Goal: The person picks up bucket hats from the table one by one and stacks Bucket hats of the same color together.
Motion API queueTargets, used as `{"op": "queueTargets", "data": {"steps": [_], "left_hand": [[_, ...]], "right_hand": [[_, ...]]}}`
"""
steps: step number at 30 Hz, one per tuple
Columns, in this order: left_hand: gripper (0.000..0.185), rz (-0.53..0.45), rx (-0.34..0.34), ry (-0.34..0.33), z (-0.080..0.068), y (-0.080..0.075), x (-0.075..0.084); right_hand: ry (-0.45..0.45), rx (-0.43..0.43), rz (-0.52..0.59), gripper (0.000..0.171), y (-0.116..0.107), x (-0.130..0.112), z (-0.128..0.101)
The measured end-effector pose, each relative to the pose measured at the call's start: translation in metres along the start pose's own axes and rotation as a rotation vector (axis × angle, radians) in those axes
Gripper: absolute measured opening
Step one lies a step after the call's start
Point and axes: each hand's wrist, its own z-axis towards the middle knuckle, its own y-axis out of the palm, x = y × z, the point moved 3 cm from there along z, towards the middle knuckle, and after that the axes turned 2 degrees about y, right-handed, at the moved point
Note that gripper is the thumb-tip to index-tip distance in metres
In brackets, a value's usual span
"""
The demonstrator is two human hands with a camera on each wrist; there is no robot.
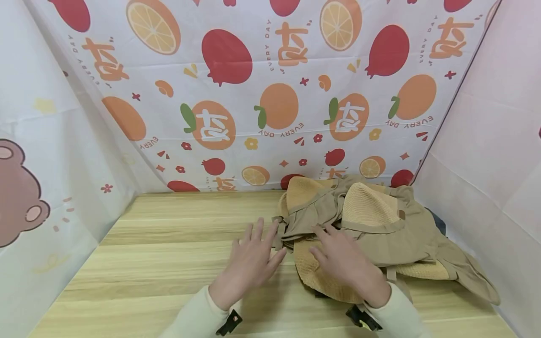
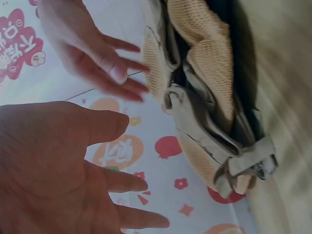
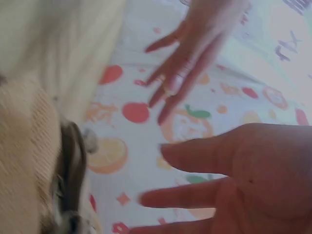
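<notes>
A pile of straw-and-khaki sun hats (image 1: 372, 225) lies on the wooden table (image 1: 169, 253) at the right. My right hand (image 1: 344, 263) hovers open over the front straw brim, fingers spread; whether it touches is unclear. My left hand (image 1: 251, 258) is open with straight fingers just left of the pile, close to a khaki strap end (image 1: 279, 230). In the left wrist view my open left hand (image 2: 73, 165) faces the hats (image 2: 204, 97), with the right hand (image 2: 97, 53) beyond. The right wrist view shows my right hand (image 3: 234, 180) open, the left hand (image 3: 190, 63) beyond, and a straw brim (image 3: 24, 161) at the left.
Fruit-printed cloth (image 1: 270, 94) walls the back of the table, with white cloth panels on the left (image 1: 42, 141) and right (image 1: 498, 164). Something dark blue (image 1: 439, 220) peeks out behind the hats. Bare wood stretches to the left of my hands.
</notes>
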Motion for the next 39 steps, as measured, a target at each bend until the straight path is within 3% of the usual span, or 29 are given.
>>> {"op": "queueTargets", "data": {"steps": [4, 8, 13, 19, 23, 29, 33, 36, 39], "left_hand": [[0.065, -0.037, -0.007, 0.054, 0.011, -0.003, 0.008], [0.06, -0.038, -0.002, 0.159, 0.023, -0.002, 0.015], [0.058, -0.08, -0.077, 0.254, 0.039, -0.002, 0.031], [0.054, -0.132, -0.205, 0.249, 0.062, 0.001, 0.054], [0.046, -0.16, -0.25, 0.251, 0.078, 0.006, 0.069], [0.041, -0.187, -0.309, 0.235, 0.1, 0.014, 0.086], [0.022, -0.185, -0.35, 0.228, 0.114, 0.021, 0.094], [0.032, -0.175, -0.378, 0.22, 0.123, 0.027, 0.101], [0.023, -0.161, -0.393, 0.222, 0.13, 0.032, 0.106]], "right_hand": [[-0.021, -0.076, 0.027, 0.037, -0.014, 0.01, -0.003], [-0.101, -0.162, 0.057, 0.025, -0.024, 0.021, -0.006], [-0.214, -0.287, 0.069, 0.026, -0.03, 0.03, -0.013], [-0.247, -0.404, 0.066, 0.036, -0.034, 0.034, -0.018], [-0.262, -0.435, 0.07, 0.039, -0.036, 0.035, -0.021], [-0.268, -0.421, 0.075, 0.036, -0.039, 0.037, -0.025], [-0.262, -0.4, 0.067, 0.033, -0.04, 0.038, -0.028], [-0.251, -0.392, 0.068, 0.032, -0.041, 0.039, -0.028], [-0.242, -0.387, 0.075, 0.032, -0.042, 0.04, -0.029]]}}
